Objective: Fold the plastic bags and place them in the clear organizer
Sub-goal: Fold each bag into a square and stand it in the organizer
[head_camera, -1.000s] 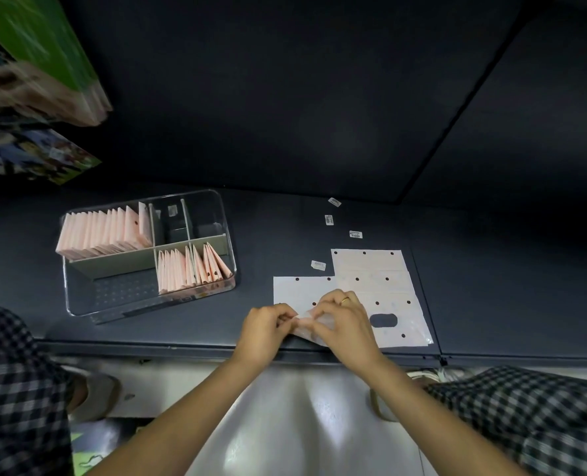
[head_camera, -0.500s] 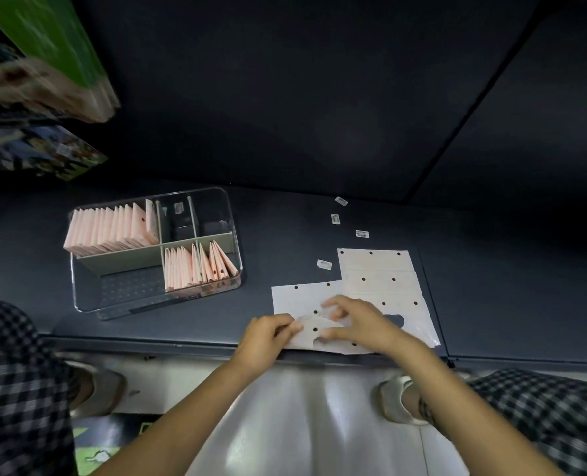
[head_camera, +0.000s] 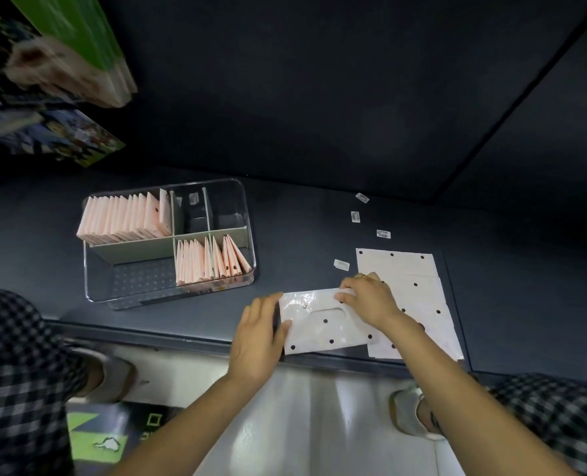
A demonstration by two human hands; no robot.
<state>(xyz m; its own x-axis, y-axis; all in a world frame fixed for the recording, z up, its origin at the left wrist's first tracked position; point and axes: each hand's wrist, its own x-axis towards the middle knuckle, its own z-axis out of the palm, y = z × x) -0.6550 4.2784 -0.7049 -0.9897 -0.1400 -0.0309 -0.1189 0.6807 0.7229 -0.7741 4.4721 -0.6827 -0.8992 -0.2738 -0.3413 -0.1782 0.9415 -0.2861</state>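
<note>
Polka-dot plastic bag (head_camera: 323,321) lies flat at the near edge of the dark shelf (head_camera: 302,214), just left of the unfolded bag stack (head_camera: 419,290), likely pulled clear to fold. Left hand (head_camera: 257,338) rests flat-fingered on its left edge as an anchor; right hand (head_camera: 367,297) pinches the far edge. Clear organizer (head_camera: 247,214) sits left, part-filled with folded bags (head_camera: 123,218).
</note>
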